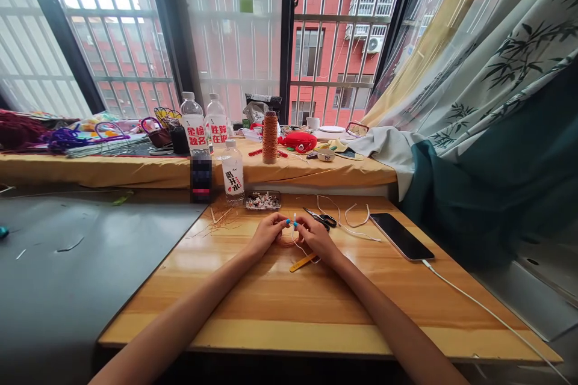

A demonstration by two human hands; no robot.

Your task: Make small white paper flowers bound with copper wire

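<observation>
Both hands meet above the middle of the wooden table, fingertips almost touching. My right hand [316,234] is closed in a pinch on a thin white cord [295,216], whose short end sticks up between the fingertips while the rest hangs down in a loop. Facing it, my left hand [268,232] pinches what looks like fine orange thread, though it is mostly hidden. A coil of orange thread [288,242] shows below the hands. Beneath the right palm lies a flat yellow strip [302,262], partly covered. Black-handled scissors [326,221] rest just behind the right hand.
A clear tray [262,200] of small pieces and a water bottle [233,174] stand at the table's back. White cord pieces [357,216] and a charging phone [401,236] lie to the right. An orange thread spool [270,138] stands on the sill. Thread scraps [220,216] lie left.
</observation>
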